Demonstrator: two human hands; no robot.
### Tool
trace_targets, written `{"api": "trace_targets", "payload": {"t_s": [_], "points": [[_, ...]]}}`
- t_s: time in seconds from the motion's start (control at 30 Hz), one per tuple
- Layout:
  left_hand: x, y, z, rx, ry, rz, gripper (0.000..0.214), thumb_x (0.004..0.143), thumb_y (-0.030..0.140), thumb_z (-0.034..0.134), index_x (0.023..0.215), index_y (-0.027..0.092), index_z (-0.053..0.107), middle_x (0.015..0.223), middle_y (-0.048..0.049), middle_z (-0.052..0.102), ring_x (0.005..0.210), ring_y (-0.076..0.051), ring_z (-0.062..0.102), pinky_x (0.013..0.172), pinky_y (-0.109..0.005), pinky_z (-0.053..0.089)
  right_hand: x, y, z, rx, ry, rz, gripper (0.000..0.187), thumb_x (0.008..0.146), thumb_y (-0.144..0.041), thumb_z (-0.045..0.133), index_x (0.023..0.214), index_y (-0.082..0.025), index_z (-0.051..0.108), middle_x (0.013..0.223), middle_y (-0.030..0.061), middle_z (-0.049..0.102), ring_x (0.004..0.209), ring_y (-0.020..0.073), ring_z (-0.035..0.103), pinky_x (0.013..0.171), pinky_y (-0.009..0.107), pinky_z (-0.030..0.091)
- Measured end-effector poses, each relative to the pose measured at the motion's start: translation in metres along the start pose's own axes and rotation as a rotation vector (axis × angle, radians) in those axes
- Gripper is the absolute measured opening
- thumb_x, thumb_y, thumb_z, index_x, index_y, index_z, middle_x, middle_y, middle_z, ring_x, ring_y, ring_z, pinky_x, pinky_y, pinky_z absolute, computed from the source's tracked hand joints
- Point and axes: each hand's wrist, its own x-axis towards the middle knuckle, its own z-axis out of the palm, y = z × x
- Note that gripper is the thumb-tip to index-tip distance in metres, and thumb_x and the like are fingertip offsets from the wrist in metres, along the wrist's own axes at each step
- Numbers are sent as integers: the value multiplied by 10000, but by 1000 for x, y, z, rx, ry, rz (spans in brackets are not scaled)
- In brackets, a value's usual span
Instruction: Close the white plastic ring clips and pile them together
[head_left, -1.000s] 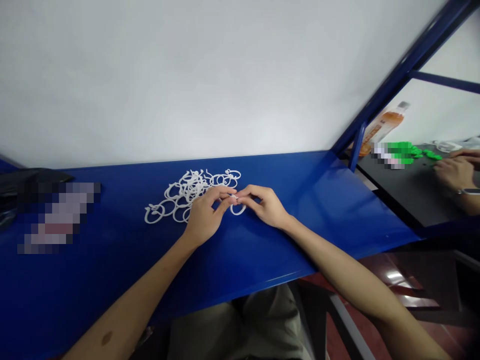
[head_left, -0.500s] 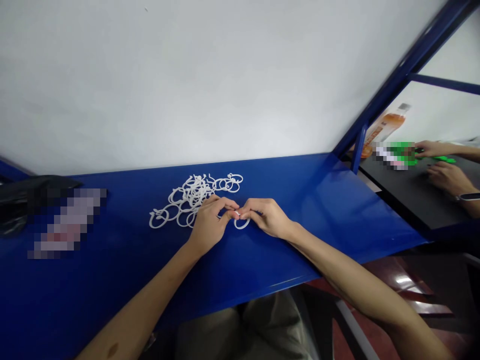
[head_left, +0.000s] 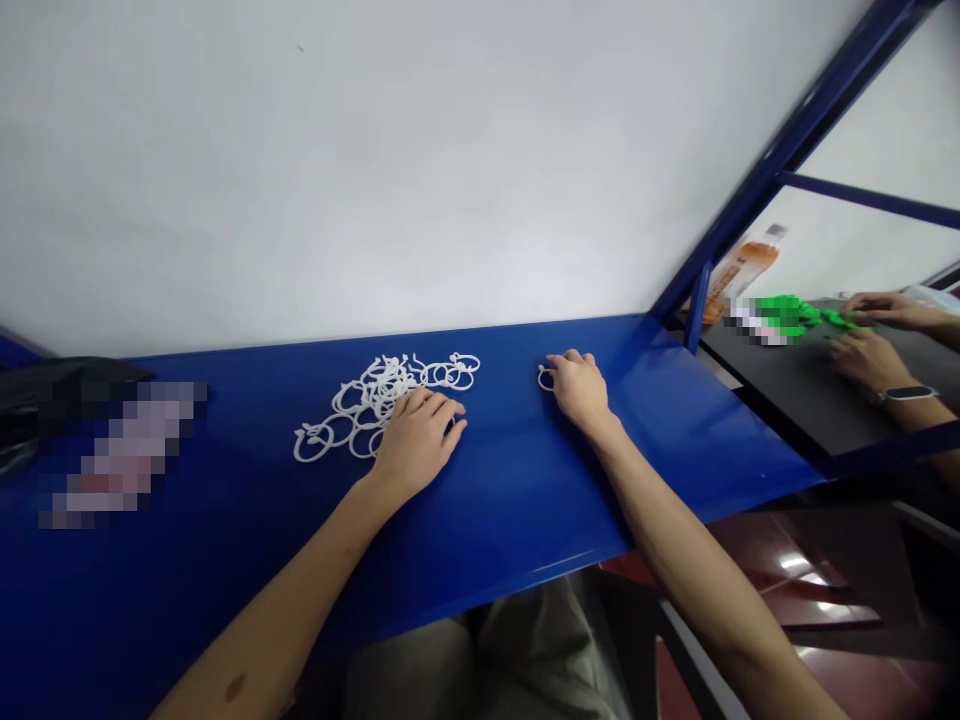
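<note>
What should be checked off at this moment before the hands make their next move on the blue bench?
1. Left hand on the pile of white rings: ok, fingers rest at its near edge.
2. Right hand on a single white ring, apart from the pile: ok.
3. Right hand's grip on that ring: cannot tell.
4. Blue bench bare between the hands: ok.
5. Co-worker's hands on the neighbouring black table: ok.

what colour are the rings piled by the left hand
White, a tangle of thin plastic rings lying on the blue table; the head view shows it plainly.
</note>
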Motion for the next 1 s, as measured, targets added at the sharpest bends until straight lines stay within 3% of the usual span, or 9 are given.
{"api": "trace_targets", "payload": {"t_s": [0.13, 0.3, 0.37, 0.43, 0.53, 0.63, 0.87, 1.0], "points": [[1, -4, 0, 8, -4, 23, 136, 952, 269, 543, 985, 229, 669, 962, -38, 717, 976, -256, 562, 908, -435, 412, -4, -15, 2, 81, 126, -106, 319, 1003, -209, 450, 1203, -147, 690, 1101, 192, 639, 1033, 332, 525, 899, 486, 485], [3, -2, -1, 13, 1, 32, 157, 959, 249, 525, 957, 226, 681, 915, -41, 719, 943, -257, 562, 889, -432, 412, -3, -56, 12, 178, -39, -412, 411, 1003, -231, 492, 1407, -170, 535, 1237, 155, 582, 1048, 271, 552, 951, 432, 481], [3, -2, -2, 25, 3, 36, 190, 973, 243, 495, 951, 222, 682, 899, -44, 718, 931, -254, 564, 889, -432, 413, 2, -68, 15, 121, -77, -415, 452, 998, -216, 502, 1449, -186, 493, 1264, 161, 565, 1054, 280, 549, 942, 441, 477], [4, -2, -3, 37, 9, 39, 206, 980, 245, 479, 953, 217, 681, 891, -46, 715, 927, -252, 566, 896, -436, 414, 6, -74, 18, 84, -81, -380, 384, 1004, -227, 501, 1381, -186, 562, 1235, 161, 579, 1053, 289, 541, 936, 443, 470], [4, -4, -4, 34, 31, 28, 196, 976, 255, 488, 957, 216, 679, 911, -52, 713, 937, -252, 570, 905, -438, 419, 6, -73, 19, 101, -68, -370, 233, 1001, -257, 531, 1164, -168, 671, 1150, 143, 612, 1013, 271, 540, 928, 414, 466], [4, -5, -5, 36, 48, 16, 190, 975, 262, 490, 985, 214, 673, 955, -56, 718, 954, -257, 574, 912, -445, 430, 0, -67, 15, 127, -72, -420, 150, 984, -255, 573, 1052, -169, 675, 1107, 122, 633, 972, 251, 547, 908, 394, 468], [4, -4, -4, 53, 125, -22, 401, 976, 234, 475, 1371, 204, 534, 1208, -97, 679, 1101, -264, 575, 962, -438, 440, -25, -54, -5, 392, -92, -676, 155, 1015, -261, 510, 1004, -176, 640, 1211, 124, 628, 1018, 220, 614, 895, 391, 514], [3, -8, -3, 0, 81, 99, 396, 951, 141, 483, 1297, 276, 621, 1151, -52, 719, 1060, -245, 591, 951, -427, 445, -35, -55, -13, 611, -167, -745, 160, 1020, -259, 498, 1012, -195, 645, 1226, 98, 637, 1072, 197, 637, 932, 377, 530]]}}
